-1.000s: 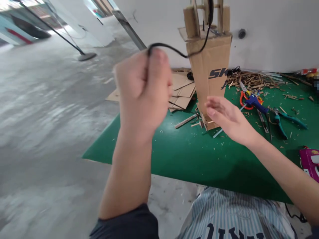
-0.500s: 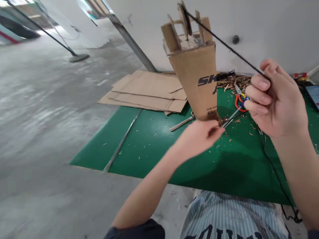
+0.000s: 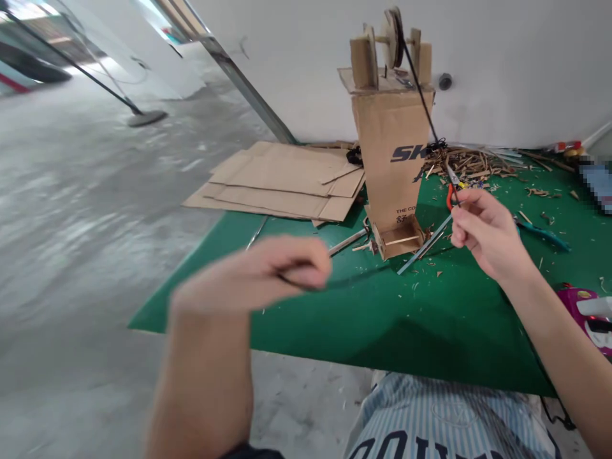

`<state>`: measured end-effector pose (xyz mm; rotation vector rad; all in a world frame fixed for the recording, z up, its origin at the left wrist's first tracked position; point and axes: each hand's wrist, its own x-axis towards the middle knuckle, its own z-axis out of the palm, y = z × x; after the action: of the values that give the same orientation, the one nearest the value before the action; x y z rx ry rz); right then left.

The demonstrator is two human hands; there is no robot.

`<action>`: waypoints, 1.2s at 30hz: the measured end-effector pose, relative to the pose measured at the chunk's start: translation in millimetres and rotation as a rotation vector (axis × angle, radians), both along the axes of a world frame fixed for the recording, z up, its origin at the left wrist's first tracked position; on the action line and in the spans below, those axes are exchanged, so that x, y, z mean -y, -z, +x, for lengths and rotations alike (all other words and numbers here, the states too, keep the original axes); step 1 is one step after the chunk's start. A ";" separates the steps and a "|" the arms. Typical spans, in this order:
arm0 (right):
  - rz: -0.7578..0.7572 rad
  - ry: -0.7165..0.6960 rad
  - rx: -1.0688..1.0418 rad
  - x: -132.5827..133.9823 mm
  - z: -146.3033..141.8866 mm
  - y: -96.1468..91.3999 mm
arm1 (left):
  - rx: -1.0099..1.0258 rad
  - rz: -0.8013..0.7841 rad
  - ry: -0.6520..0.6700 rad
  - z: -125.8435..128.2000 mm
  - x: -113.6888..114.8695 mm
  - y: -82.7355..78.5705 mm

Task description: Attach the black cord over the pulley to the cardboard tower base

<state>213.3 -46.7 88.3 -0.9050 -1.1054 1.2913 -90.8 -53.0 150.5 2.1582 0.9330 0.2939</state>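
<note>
A tall cardboard tower [image 3: 389,127] stands on the green mat, with a cardboard pulley wheel [image 3: 393,38] on a thin axle at its top. A black cord [image 3: 421,92] slants down from the wheel to my right hand [image 3: 485,233], whose closed fingers pinch it. My left hand [image 3: 268,271] is smeared by motion, left of the tower and above the mat. Its fingers are curled around a dark strand of cord that stretches right toward the tower's foot. At that foot a small open cardboard frame [image 3: 401,236] sticks out, a thin stick across it.
Flat cardboard sheets [image 3: 287,182] lie left of the tower. Cardboard scraps [image 3: 473,164] heap against the wall. Orange-handled scissors [image 3: 450,194], teal-handled pliers [image 3: 545,236] and a pink-and-white device [image 3: 581,312] are on the right. The green mat [image 3: 306,325] ends at the concrete floor.
My left hand has left the tower's foot and swung left, drawing out dark cord. My right hand has come down and left with its cord. The tower now stands more upright.
</note>
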 end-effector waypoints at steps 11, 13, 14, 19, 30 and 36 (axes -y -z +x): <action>-0.209 -0.230 0.104 11.3 -20.1 73.7 | 0.377 -0.330 -0.295 140.6 36.0 120.2; -0.233 -0.289 0.141 10.5 -15.4 72.7 | 0.421 -0.229 -0.408 143.2 19.1 123.5; -0.218 -0.308 0.204 10.4 -13.2 71.8 | 0.411 -0.172 -0.416 143.9 13.0 124.6; -0.110 -0.212 0.329 13.1 -12.6 77.9 | 0.257 -0.034 -0.358 143.9 8.6 128.8; -0.125 -0.313 0.540 11.1 -2.6 79.1 | 0.060 0.066 -0.207 109.3 8.3 111.5; -0.060 -0.247 0.865 10.6 1.6 85.6 | -0.002 0.138 -0.320 38.5 -3.3 79.7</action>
<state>214.8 -57.3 2.7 -1.4709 -1.8960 1.1386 -52.3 -49.8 70.8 2.1270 1.2940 0.5258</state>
